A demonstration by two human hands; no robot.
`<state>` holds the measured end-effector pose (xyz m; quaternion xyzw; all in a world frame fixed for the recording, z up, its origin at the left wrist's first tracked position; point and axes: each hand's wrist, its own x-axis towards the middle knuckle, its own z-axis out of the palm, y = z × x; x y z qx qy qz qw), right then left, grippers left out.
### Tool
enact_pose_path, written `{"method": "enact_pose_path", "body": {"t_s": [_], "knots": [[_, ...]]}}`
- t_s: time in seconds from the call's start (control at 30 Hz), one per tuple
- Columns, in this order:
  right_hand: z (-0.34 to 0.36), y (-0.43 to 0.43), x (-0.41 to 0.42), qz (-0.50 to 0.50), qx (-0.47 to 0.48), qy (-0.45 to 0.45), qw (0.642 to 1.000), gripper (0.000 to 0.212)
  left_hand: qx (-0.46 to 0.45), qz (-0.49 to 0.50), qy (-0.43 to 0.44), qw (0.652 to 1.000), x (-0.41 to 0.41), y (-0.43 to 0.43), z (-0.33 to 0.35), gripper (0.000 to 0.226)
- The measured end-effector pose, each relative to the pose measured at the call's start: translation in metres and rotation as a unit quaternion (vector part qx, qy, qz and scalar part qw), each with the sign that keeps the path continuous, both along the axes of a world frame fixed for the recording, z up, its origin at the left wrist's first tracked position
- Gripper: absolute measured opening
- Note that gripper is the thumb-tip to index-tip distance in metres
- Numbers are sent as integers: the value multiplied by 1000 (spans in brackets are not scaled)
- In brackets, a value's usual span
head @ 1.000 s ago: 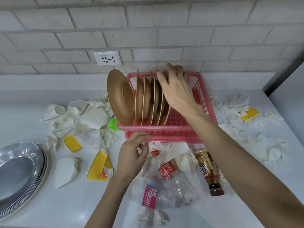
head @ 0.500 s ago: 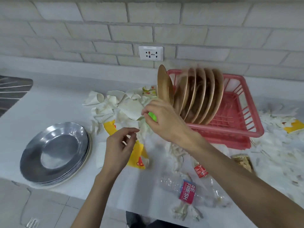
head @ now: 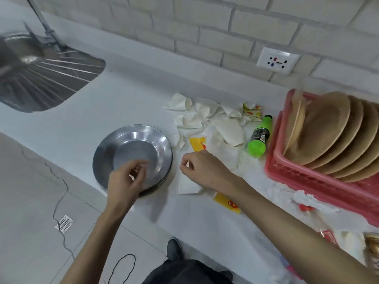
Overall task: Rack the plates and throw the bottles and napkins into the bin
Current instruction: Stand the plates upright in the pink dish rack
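In the pink rack, right, brown plates stand on edge; steel plates sit stacked left. The green bottle lies beside the rack, cap far. The left grip is loosely curled, empty; the right grip is curled, hold unclear.

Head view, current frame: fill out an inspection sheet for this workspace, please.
Surface: white counter, littered across its right half.
Job's things: steel plates stacked flat; brown plates standing in the pink rack; green bottle lying beside the rack; crumpled napkins not yet binned.
Clutter: yellow wrappers among the napkins.
Hands: left hand loosely curled above the steel plates, holding nothing; right hand curled over a napkin, grip unclear.
Cables: black cord looped on the floor.
Surroundings: sink, wall socket, floor drain; no bin seen.
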<state>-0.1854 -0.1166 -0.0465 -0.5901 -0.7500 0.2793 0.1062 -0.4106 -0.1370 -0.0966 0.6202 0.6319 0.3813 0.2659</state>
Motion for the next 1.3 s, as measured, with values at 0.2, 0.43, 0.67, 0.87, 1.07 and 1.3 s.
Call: {"method": "enact_pose_path", "body": {"t_s": [0.2, 0.43, 0.67, 0.87, 1.07, 1.3], "knots": [[-20, 21, -37, -18, -28, -42, 999, 22, 35, 7, 104, 994, -65, 49, -14, 21], [-37, 40, -58, -32, -34, -102, 994, 28, -26, 1, 223, 974, -109, 100, -30, 47], [-42, 45, -67, -34, -52, -99, 993, 39, -112, 3, 160, 981, -117, 113, -40, 56], [-46, 43, -63, -48, -67, -9, 997, 51, -63, 1, 109, 992, -121, 120, -37, 55], [-53, 39, -56, -79, -69, 82, 991, 51, -5, 14, 21, 1000, -115, 123, -23, 42], [-42, 25, -44, -131, -22, 188, 973, 57, 2, 29, -104, 994, -99, 115, 5, 51]]}}
